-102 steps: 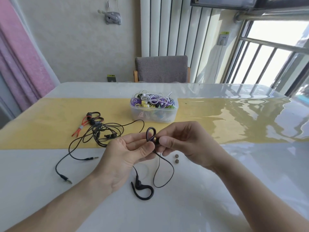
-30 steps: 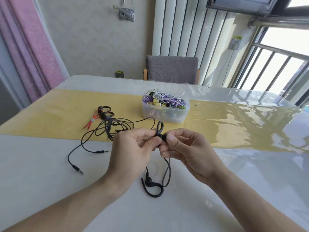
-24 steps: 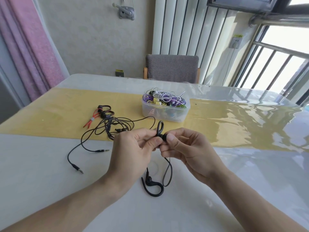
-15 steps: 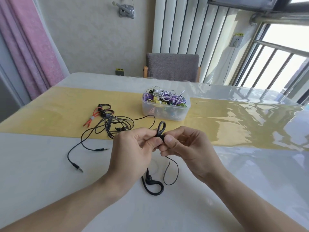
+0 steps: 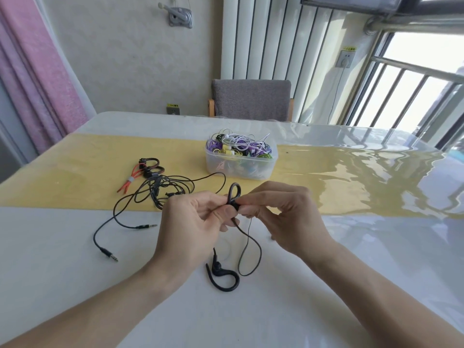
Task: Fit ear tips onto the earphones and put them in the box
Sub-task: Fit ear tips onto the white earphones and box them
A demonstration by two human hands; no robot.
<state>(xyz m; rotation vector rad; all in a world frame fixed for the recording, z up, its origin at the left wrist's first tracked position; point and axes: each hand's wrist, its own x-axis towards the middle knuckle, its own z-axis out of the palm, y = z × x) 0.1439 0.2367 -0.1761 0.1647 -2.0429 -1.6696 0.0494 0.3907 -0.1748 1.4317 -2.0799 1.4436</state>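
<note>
At far left on the desk [image 5: 62, 259], an orange-corded set [image 5: 140, 173] is laid beside a black tangle [image 5: 160, 190], from which two jack plugs are trailed toward the near edge.

At centre, the left hand [image 5: 190, 227] is held above the desk, thumb and curled fingers [image 5: 226, 213] pinched on a black earphone [image 5: 233, 197], whose ear hook is stood up between both hands. The second earphone [image 5: 222, 276] of the same pair is laid on the desk just below the hands, joined by a slack cable loop.

The right hand [image 5: 283, 217] is closed on the bud end of the held earphone, fingertips pressed against those of the left hand.

The step in hand is judged to be tip fitting on the held earphone. The next move is judged to call for a firm, square push until the tip is seated, after which the second earphone is to be treated likewise.

The box [image 5: 241, 159], already heaped with coloured earphones, is placed beyond the hands, well apart from them.

The ear tip and the nozzle are hidden by the fingertips; whether the tip is seated cannot be told. No loose tips can be made out on the desk.
</note>
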